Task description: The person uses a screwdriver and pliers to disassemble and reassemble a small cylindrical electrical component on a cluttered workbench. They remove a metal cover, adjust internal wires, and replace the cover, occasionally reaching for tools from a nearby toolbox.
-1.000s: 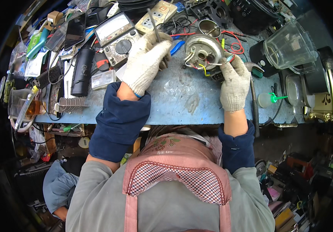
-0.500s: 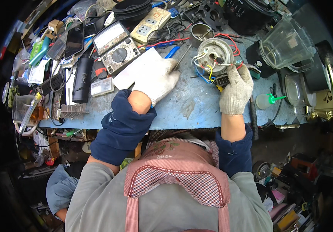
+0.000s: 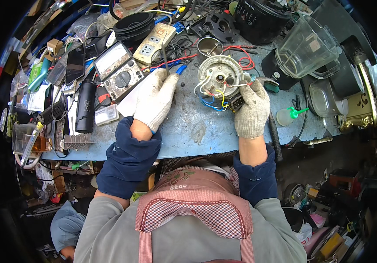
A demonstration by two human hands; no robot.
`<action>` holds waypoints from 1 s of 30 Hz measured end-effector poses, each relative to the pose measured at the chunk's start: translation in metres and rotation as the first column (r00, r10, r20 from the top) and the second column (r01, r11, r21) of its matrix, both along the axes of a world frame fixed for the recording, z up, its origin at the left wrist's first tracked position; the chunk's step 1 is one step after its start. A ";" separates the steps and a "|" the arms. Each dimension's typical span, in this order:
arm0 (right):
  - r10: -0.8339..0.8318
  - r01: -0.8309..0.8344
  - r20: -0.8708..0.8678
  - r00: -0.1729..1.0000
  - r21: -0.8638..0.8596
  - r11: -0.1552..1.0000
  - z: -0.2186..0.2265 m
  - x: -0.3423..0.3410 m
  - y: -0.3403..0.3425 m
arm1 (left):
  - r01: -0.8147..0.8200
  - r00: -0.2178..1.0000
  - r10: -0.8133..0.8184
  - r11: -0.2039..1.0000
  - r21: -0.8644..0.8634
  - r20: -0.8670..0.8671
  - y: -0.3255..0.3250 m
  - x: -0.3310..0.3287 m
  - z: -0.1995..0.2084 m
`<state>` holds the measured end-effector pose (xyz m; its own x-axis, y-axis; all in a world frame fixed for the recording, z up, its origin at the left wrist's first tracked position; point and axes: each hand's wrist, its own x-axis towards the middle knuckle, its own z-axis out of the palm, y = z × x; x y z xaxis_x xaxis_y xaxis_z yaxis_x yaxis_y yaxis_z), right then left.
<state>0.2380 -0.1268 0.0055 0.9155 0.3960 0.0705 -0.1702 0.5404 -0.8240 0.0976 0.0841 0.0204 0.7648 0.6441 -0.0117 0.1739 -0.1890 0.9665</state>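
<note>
My left hand [image 3: 155,98], in a whitish work glove, is closed around a slim dark metal tool [image 3: 165,59] that points up and away; its exact kind cannot be made out. Beside that hand, blue handles [image 3: 181,69] lie on the bench. In its own glove, my right hand [image 3: 253,109] pinches the end of a white wire [image 3: 237,85] at the right rim of a round metal appliance base [image 3: 212,72]. Blue, yellow and white wires come out of this base, and a dark connector block [image 3: 236,103] sits under it, partly hidden by my fingers.
A multimeter [image 3: 122,79], power strip [image 3: 155,41] and black cylinder [image 3: 85,105] lie left on the blue bench [image 3: 175,140]. Behind the base stands a metal cup [image 3: 209,47]. Rightward are a hammer [image 3: 269,83], a green-tipped bottle [image 3: 287,115] and a clear jug [image 3: 309,46].
My left hand has drawn left, away from the base, with the slim tool now more upright. The right hand keeps its place at the base's rim. The whole view has shifted slightly.
</note>
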 end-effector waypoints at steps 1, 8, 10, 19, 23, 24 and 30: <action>0.007 -0.007 0.021 1.000 -0.012 1.000 0.001 0.000 -0.001 | 0.017 1.000 -0.014 0.994 -0.108 0.022 0.001 0.000 0.001; 0.128 -0.127 0.013 0.992 -0.031 0.991 0.003 -0.007 0.001 | 0.378 0.892 -0.142 0.757 -0.534 0.430 0.001 0.001 -0.008; 0.189 -0.187 0.011 0.982 -0.110 0.976 0.011 -0.009 0.003 | 0.369 0.885 -0.064 0.702 -0.609 0.462 -0.009 0.008 -0.003; 0.185 -0.113 0.186 0.965 -0.341 0.933 0.012 -0.013 0.016 | 0.302 0.951 -0.161 0.673 -0.675 0.265 -0.016 -0.005 0.012; 0.155 -0.014 0.301 0.941 -0.423 0.906 0.005 -0.016 0.021 | 0.312 0.949 -0.209 0.726 -0.613 0.236 -0.008 -0.007 0.000; 0.170 -0.009 0.303 0.938 -0.468 0.883 0.007 -0.016 0.020 | 0.265 0.963 -0.172 0.734 -0.625 0.208 -0.012 -0.006 0.005; 0.018 0.077 0.235 0.972 -0.389 0.918 0.006 -0.016 0.015 | 0.191 0.982 -0.153 0.757 -0.625 0.115 -0.010 -0.008 0.012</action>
